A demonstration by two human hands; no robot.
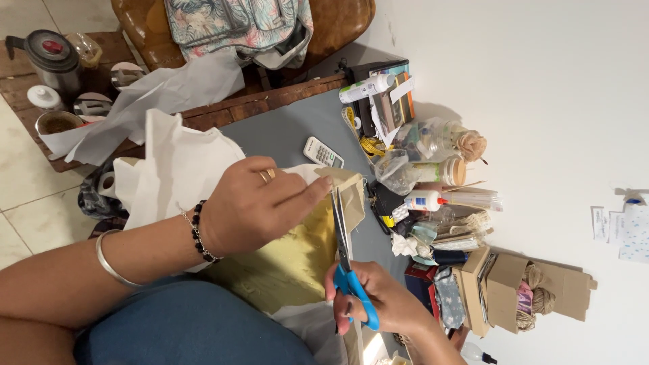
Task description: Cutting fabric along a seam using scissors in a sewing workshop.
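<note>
Setting: grey surface [291, 132] against a white wall [541, 81], with a wooden pallet table [223, 108] and a brown chair [338, 20] beyond it; the view is turned on its side.
Landmark: blue-handled scissors [346, 263], blades pointing away from the person.
Left hand: left hand [253, 213], just left of the scissors, closed in a pinch on the edge of a tan paper piece [351, 192], fingertips right at the blades; rings and a black bead bracelet [199, 233] show on it.
Right hand: right hand [378, 301], fingers closed through the scissor handles, gripping them.
Step in hand: cutting, by my judgement; the blades stand along the tan paper's edge, close to shut, though I cannot quite tell whether paper lies between them.
Next move calls for: keeping the paper taut and the pinching fingertips clear of the blades as the cut runs on.
Thing being cut: thin, flat, tan, held up off the surface; yellow fabric [291, 260] lies under it, left of the scissors, and white cloth [176, 169] further left.
Beyond the scissors: a white remote control [323, 153] on the grey.
Right of the scissors: a glue bottle [424, 200], jars, twine and open cardboard boxes [520, 287] crowded along the wall.
</note>
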